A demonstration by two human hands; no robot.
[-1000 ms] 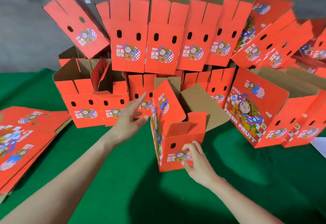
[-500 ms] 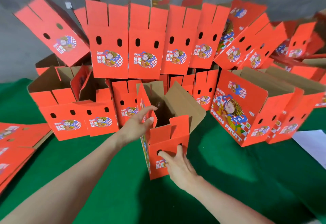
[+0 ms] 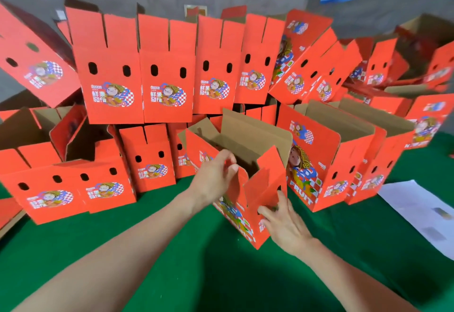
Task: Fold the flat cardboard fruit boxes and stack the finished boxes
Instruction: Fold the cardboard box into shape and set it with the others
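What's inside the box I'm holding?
Only bare brown cardboard shows inside the box; its floor is hidden behind the near flap and your left hand gripping the rim.

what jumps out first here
A wall of red fruit boxes, the stack, fills the back. In front, on the green cloth, the left hand grips the top edge of an open box while the right hand lies flat against its end.
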